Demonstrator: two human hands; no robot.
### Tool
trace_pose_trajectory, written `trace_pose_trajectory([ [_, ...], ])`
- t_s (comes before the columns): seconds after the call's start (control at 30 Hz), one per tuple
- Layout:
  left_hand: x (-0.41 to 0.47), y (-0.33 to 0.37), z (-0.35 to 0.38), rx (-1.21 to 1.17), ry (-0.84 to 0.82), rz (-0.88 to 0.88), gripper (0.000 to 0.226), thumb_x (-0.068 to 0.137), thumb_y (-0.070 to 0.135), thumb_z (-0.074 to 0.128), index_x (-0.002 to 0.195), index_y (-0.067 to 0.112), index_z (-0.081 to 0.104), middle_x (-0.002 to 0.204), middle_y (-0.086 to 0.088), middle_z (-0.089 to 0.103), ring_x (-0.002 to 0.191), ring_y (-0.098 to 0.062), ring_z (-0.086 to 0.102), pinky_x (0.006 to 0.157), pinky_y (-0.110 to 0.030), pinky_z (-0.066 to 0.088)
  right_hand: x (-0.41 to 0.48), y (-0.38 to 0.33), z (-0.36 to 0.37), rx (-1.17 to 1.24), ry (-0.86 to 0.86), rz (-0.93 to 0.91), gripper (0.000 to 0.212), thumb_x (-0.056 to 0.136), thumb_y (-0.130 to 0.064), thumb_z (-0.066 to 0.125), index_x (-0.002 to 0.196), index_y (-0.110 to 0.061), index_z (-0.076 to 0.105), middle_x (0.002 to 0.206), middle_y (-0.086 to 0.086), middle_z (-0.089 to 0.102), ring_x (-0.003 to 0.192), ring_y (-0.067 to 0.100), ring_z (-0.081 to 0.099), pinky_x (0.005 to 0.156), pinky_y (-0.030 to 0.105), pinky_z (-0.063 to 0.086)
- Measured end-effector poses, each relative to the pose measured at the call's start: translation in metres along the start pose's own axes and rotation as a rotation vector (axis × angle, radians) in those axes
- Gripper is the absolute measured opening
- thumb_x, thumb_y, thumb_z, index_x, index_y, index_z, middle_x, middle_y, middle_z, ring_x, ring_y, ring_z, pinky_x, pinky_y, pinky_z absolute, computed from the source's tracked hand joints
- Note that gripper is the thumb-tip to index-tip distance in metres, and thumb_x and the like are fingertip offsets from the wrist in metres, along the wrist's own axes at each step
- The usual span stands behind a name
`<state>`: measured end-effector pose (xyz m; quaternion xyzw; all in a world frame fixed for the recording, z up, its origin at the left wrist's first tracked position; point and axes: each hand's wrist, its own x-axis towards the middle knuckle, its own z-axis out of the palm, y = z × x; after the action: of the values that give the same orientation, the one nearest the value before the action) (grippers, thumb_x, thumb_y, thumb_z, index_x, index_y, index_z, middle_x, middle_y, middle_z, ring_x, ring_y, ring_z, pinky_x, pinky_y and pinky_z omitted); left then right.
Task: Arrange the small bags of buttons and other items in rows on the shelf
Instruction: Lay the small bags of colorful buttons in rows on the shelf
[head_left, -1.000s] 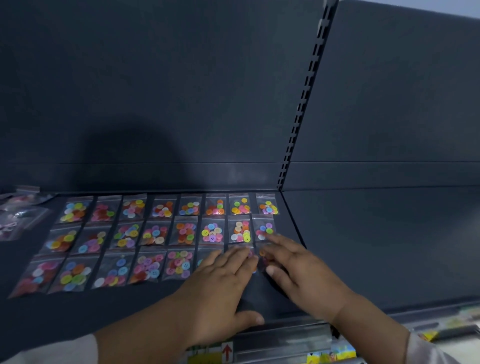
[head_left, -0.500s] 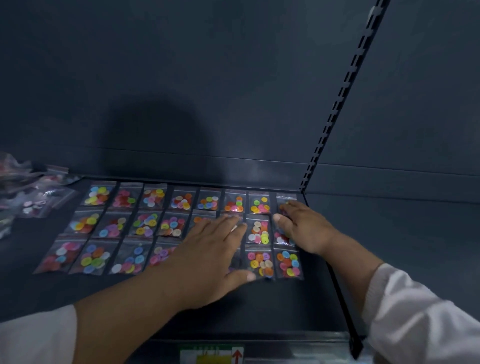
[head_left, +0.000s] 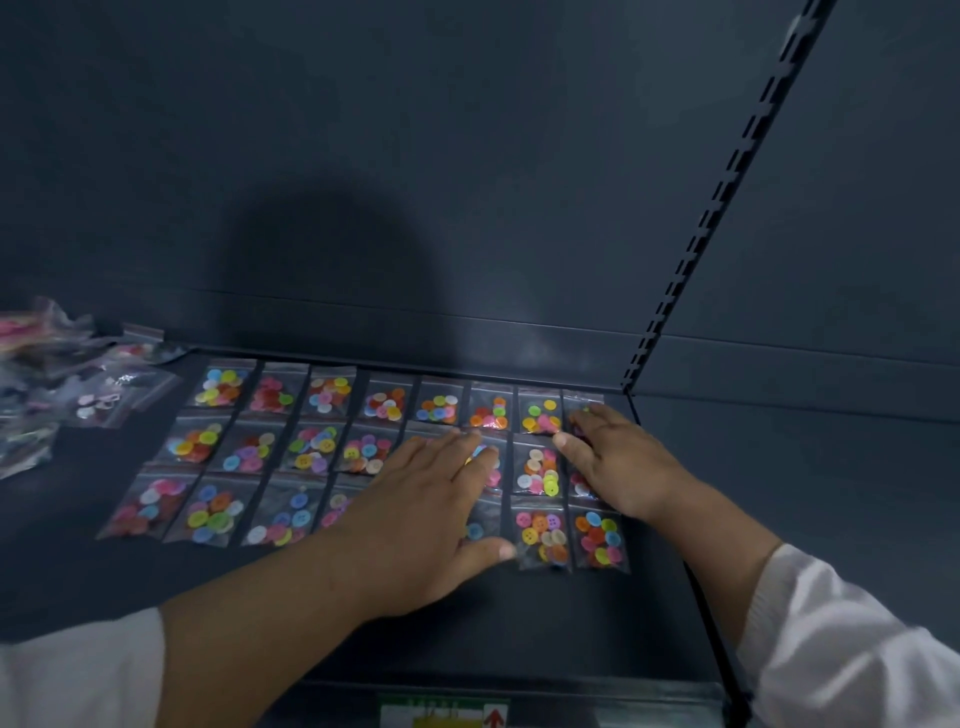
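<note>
Small clear bags of buttons (head_left: 540, 470) lie flat on the dark shelf (head_left: 519, 623) in three rows of eight, edges touching or nearly so. The left hand (head_left: 436, 499) lies palm down across the middle and front rows, about the fifth and sixth columns, its fingers straight and together, pointing to one o'clock, the thumb out on bare shelf at three o'clock of the palm. The right hand (head_left: 618, 462) rests on the last column at three o'clock of the grid, fingers spread and pressed flat on the back and middle bags, gripping nothing. At nine o'clock of the grid sits a loose heap of bags (head_left: 78, 384). A slotted upright (head_left: 727, 197) rises from the shelf's back corner towards one o'clock.
</note>
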<state>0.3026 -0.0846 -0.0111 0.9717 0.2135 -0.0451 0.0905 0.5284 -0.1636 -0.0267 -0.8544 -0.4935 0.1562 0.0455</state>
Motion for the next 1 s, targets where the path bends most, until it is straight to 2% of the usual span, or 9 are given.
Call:
trace_pose_trajectory([
  [0.2,-0.007,-0.019,-0.004,0.004,0.051,-0.062,0.082,0.089,0.067,0.029,0.15,0.024,-0.007,0.159,0.005,-0.012,0.144,-0.012,-0.015,0.118,-0.035,-0.007,-0.012,-0.023,-0.012,0.054,0.095,-0.072,0.065,0.094,-0.056,0.027,0.148,-0.02,0.024,0.158,0.003,0.015,0.145,0.019,0.012,0.118,0.037,0.015],
  [0.37,-0.03,-0.047,-0.018,0.033,0.104,-0.171,0.08,0.091,0.063,0.028,0.15,0.024,-0.008,0.158,0.003,-0.011,0.144,-0.014,-0.011,0.114,-0.031,-0.009,-0.022,-0.07,-0.018,0.072,0.1,-0.209,0.062,0.095,-0.053,0.033,0.148,-0.021,0.025,0.156,0.001,0.02,0.143,0.018,0.018,0.117,0.032,0.017],
  [0.47,-0.046,-0.07,-0.026,0.041,0.166,-0.236,0.079,0.091,0.064,0.029,0.151,0.024,-0.004,0.159,0.002,-0.005,0.145,-0.015,-0.006,0.115,-0.032,-0.005,-0.023,-0.105,-0.016,0.021,0.127,-0.297,0.06,0.096,-0.049,0.038,0.147,-0.02,0.027,0.155,0.001,0.023,0.141,0.018,0.022,0.115,0.027,0.018],
  [0.63,-0.082,-0.122,-0.044,0.08,0.217,-0.32,0.09,0.08,0.076,0.012,0.151,0.022,0.001,0.159,0.0,-0.001,0.145,-0.018,0.0,0.116,-0.034,0.002,-0.016,-0.174,-0.009,-0.059,0.139,-0.416,0.058,0.096,-0.045,0.039,0.147,-0.02,0.026,0.156,0.004,0.022,0.142,0.018,0.02,0.116,0.029,0.017],
  [0.93,-0.163,-0.252,-0.057,0.053,0.279,-0.431,0.083,0.085,0.071,0.025,0.15,0.022,0.011,0.159,-0.002,0.01,0.144,-0.019,0.012,0.115,-0.035,0.011,0.012,-0.33,0.017,-0.104,0.096,-0.538,0.059,0.096,-0.044,0.04,0.148,-0.02,0.024,0.157,0.005,0.018,0.144,0.018,0.017,0.117,0.029,0.014],
  [1.0,-0.18,-0.282,-0.06,0.051,0.272,-0.466,0.087,0.081,0.073,0.021,0.15,0.021,0.014,0.158,-0.004,0.014,0.143,-0.02,0.017,0.114,-0.034,0.014,0.019,-0.367,0.026,-0.105,0.092,-0.561,0.06,0.096,-0.045,0.039,0.148,-0.019,0.024,0.157,0.004,0.018,0.144,0.017,0.017,0.117,0.029,0.013],
])
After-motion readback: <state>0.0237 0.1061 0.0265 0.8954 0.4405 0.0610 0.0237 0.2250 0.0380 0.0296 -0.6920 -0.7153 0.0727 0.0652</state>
